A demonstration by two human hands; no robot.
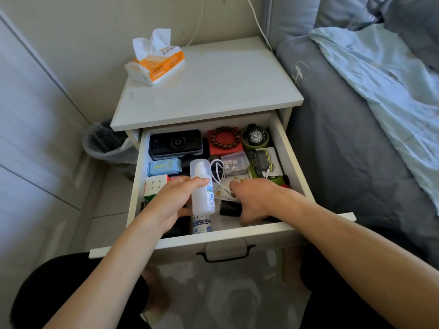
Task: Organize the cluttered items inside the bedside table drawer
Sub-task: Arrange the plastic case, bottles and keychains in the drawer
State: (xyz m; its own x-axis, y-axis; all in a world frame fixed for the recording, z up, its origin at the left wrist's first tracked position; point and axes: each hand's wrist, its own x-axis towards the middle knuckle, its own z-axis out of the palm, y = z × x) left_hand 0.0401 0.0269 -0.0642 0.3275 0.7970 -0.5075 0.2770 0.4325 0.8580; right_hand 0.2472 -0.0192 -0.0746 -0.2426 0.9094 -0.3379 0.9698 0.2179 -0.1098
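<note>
The white bedside drawer point(293, 162) is pulled open and full of small items. My left hand point(173, 200) grips a white spray bottle point(202, 186) upright above the drawer's front half. A second similar bottle point(201, 224) lies below it. My right hand point(254, 200) reaches into the drawer's front right, fingers curled at a white cable point(217, 176); whether it pinches the cable I cannot tell. Further back lie a black case point(175, 143), a red box with a bead bracelet point(224, 140), a black watch point(256, 136), a clear dice box point(234, 162), a blue packet point(164, 166) and a puzzle cube point(155, 186).
An orange-and-white tissue pack point(156, 65) sits on the nightstand top point(213, 91). A lined waste bin point(107, 143) stands to the left by the wall. The bed with grey and light-blue bedding point(356, 115) borders the right side. A black handle point(225, 254) hangs on the drawer front.
</note>
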